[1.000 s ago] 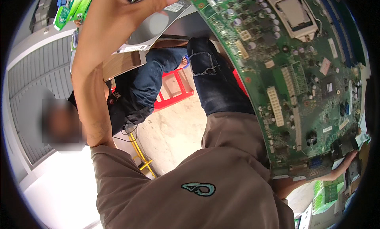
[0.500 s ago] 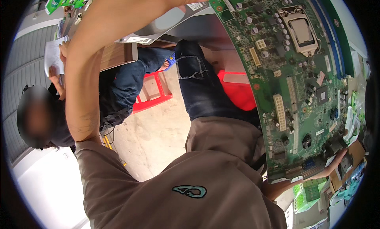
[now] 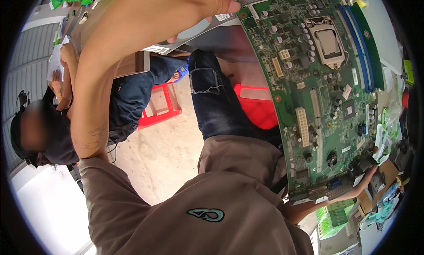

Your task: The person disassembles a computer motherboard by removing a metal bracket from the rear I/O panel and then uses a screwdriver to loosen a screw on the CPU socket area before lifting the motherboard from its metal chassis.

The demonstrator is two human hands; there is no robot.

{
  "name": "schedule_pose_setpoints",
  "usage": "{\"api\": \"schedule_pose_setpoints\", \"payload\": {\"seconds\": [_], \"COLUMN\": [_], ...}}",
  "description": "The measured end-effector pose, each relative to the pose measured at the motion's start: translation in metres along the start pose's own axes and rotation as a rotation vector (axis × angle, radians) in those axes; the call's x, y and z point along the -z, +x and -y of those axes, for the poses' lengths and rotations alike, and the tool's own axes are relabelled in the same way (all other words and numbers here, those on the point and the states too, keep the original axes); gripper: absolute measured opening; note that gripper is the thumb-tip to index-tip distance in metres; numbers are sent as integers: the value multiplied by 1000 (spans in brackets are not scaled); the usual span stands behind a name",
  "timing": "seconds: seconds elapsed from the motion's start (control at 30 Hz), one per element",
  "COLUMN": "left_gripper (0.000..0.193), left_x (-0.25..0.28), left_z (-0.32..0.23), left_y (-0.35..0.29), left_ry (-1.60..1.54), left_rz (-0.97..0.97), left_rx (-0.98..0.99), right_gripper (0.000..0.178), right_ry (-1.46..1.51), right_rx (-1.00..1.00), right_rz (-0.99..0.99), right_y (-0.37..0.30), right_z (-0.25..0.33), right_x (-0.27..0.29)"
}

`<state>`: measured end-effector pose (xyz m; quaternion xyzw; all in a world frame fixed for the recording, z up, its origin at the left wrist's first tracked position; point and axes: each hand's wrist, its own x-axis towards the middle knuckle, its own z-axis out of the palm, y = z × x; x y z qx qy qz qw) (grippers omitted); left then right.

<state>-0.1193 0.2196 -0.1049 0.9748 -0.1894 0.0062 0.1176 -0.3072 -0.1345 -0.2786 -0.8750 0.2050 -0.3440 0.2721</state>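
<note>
A large green computer motherboard (image 3: 327, 131) is held up, tilted, at the right of the head view. A processor (image 3: 327, 42) sits in its metal socket, and a green memory module (image 3: 370, 47) stands beside the blue slots at its far right edge. My left hand (image 3: 198, 8) grips the upper left corner, thumb against the edge; its other fingers are partly hidden. My right hand (image 3: 370, 173) reaches round from beneath and holds the lower right edge by the black connectors. Most of its fingers are behind the board.
A grey metal case (image 3: 194, 32) with labels lies on the table under my left hand. To the left, another person (image 3: 44, 131) sits holding papers (image 3: 55, 63). A red plastic stool (image 3: 161, 107) stands on the floor. Green packages (image 3: 331, 219) and a cardboard box (image 3: 388, 175) are at the right.
The board's lower part has swung left, and its upper left corner has dropped slightly together with my left hand. Both hands keep hold. The seated person's papers have shifted a little.
</note>
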Motion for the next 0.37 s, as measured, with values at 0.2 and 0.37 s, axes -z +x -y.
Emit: {"api": "schedule_pose_setpoints", "payload": {"seconds": [0.2,0.37], "left_gripper": [18,22], "left_x": [31,-6], "left_z": [3,42], "left_y": [1,-9], "left_ry": [-416,-414], "left_rz": [402,249], "left_rx": [480,240], "right_gripper": [57,59], "right_ry": [302,264], "right_rx": [-148,-109], "right_rz": [34,14], "right_y": [5,5], "right_z": [46,73], "right_x": [-17,-19]}}
